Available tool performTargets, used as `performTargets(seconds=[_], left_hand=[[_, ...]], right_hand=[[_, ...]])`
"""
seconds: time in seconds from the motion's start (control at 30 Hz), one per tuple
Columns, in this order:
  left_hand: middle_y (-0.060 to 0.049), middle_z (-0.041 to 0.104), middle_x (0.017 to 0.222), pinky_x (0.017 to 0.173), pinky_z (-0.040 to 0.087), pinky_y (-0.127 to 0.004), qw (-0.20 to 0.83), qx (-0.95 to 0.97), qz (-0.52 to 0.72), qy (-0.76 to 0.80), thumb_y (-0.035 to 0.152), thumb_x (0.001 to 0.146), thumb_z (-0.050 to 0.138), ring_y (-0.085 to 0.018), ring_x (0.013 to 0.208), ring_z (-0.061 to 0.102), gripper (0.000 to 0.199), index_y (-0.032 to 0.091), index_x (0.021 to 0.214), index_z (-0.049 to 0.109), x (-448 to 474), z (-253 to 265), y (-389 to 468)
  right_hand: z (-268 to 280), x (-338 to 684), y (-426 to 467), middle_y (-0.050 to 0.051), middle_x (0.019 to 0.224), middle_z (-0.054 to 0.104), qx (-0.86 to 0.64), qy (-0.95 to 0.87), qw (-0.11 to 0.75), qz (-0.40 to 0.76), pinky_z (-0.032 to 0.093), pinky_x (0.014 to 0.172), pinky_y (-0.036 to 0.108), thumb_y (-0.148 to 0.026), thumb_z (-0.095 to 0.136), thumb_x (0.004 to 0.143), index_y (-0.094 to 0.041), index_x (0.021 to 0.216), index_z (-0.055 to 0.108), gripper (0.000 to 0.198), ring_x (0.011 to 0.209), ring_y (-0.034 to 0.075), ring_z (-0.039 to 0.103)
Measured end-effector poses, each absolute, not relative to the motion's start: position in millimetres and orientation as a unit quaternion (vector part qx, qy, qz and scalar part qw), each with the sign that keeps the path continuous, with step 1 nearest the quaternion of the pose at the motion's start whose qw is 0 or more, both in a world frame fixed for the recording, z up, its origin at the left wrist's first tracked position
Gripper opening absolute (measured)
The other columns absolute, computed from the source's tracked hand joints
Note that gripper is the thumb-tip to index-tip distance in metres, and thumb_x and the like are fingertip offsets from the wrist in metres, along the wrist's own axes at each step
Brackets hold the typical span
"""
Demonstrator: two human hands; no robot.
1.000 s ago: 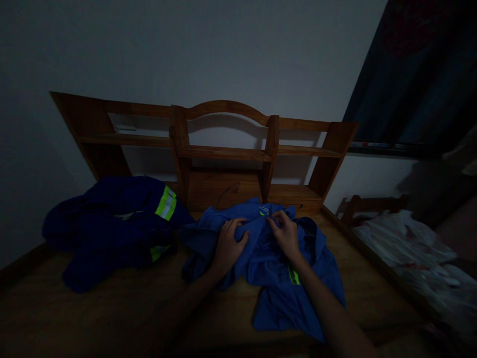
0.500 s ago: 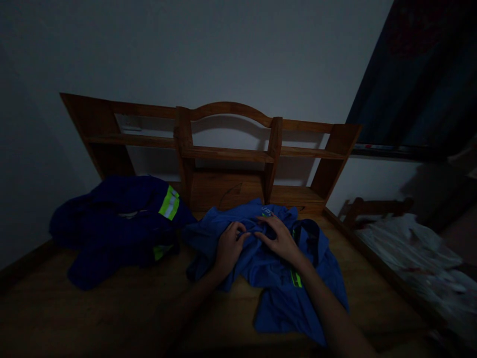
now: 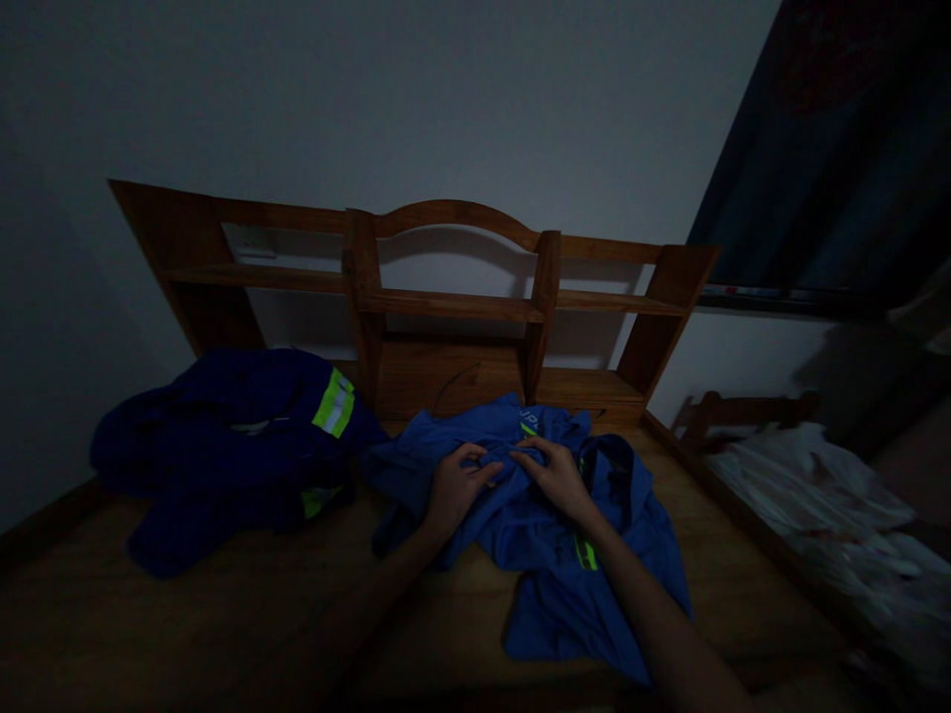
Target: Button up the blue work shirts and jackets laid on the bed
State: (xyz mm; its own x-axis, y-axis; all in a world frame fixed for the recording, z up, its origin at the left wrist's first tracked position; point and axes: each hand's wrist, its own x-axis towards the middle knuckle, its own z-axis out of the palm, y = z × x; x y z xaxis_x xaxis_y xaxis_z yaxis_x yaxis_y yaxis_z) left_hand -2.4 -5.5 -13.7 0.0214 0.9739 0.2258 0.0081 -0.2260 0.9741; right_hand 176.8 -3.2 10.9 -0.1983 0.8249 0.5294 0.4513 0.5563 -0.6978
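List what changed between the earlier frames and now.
The right hand moved left, from beside the lettering on the shirt, nearer the left hand. More of the green strip by the lettering shows. Grip changes: too dark to tell. Left hand roughly in place; jacket and shelf unmoved.

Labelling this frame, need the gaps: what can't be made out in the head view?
All in the head view:
Left hand and right hand: dimness and folds hide whether each pinches the lighter garment.
Lettering: too small, dim to read fully.
Dark garment: bunching hides its full shape.
White plastic: cut off by right edge.
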Motion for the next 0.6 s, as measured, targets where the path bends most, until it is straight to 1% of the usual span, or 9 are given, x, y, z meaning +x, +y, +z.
performTargets(seconds=[0.1,0.2,0.3,0.43,0.5,0.6], left_hand=[[-0.002,0.066,0.08,0.057,0.051,-0.025,0.427,0.576,0.535,0.447,0.039,0.065,0.072,-0.016,0.062,0.066,0.03,0.016,0.081,0.062,-3.6,-14.4,-5.7],[-0.003,0.068,0.077,0.058,0.051,-0.025,0.421,0.591,0.515,0.457,0.041,0.063,0.073,-0.019,0.068,0.066,0.032,0.017,0.083,0.064,-5.4,-14.9,-6.3],[-0.004,0.069,0.08,0.06,0.051,-0.026,0.424,0.603,0.499,0.455,0.042,0.063,0.073,-0.02,0.072,0.067,0.035,0.016,0.086,0.065,-6.5,-14.3,-7.0],[-0.005,0.07,0.083,0.064,0.052,-0.027,0.441,0.615,0.496,0.425,0.041,0.067,0.07,-0.021,0.076,0.067,0.033,0.016,0.088,0.065,-6.5,-13.0,-8.0],[-0.005,0.07,0.083,0.064,0.052,-0.026,0.447,0.615,0.497,0.418,0.041,0.068,0.07,-0.021,0.075,0.067,0.033,0.016,0.089,0.065,-6.4,-13.2,-8.7],[-0.005,0.07,0.076,0.058,0.05,-0.025,0.455,0.613,0.493,0.418,0.042,0.068,0.07,-0.02,0.07,0.067,0.034,0.016,0.089,0.065,-6.3,-13.4,-9.9]], right_hand=[[10.6,177.4,-2.3,0.0,0.089,0.067,-0.429,-0.738,0.473,0.216,0.043,0.081,0.027,-0.035,0.057,0.084,-0.02,0.089,0.066,0.018,0.087,0.017,0.062],[11.1,178.2,-2.4,0.0,0.09,0.067,-0.427,-0.737,0.472,0.227,0.043,0.082,0.027,-0.035,0.057,0.084,-0.02,0.09,0.066,0.019,0.088,0.017,0.061],[12.4,178.7,-3.3,0.0,0.09,0.067,-0.426,-0.736,0.474,0.23,0.043,0.083,0.027,-0.035,0.057,0.084,-0.02,0.09,0.066,0.019,0.088,0.017,0.061],[13.4,179.0,-3.8,0.001,0.09,0.066,-0.422,-0.738,0.474,0.23,0.043,0.082,0.027,-0.036,0.057,0.084,-0.019,0.09,0.066,0.02,0.087,0.017,0.061],[13.3,179.2,-3.3,0.001,0.09,0.066,-0.417,-0.74,0.472,0.237,0.044,0.082,0.027,-0.037,0.057,0.084,-0.019,0.09,0.066,0.02,0.087,0.017,0.061],[13.5,179.4,-2.8,0.001,0.09,0.066,-0.415,-0.74,0.469,0.246,0.044,0.081,0.027,-0.037,0.057,0.083,-0.019,0.091,0.066,0.021,0.087,0.017,0.06]])
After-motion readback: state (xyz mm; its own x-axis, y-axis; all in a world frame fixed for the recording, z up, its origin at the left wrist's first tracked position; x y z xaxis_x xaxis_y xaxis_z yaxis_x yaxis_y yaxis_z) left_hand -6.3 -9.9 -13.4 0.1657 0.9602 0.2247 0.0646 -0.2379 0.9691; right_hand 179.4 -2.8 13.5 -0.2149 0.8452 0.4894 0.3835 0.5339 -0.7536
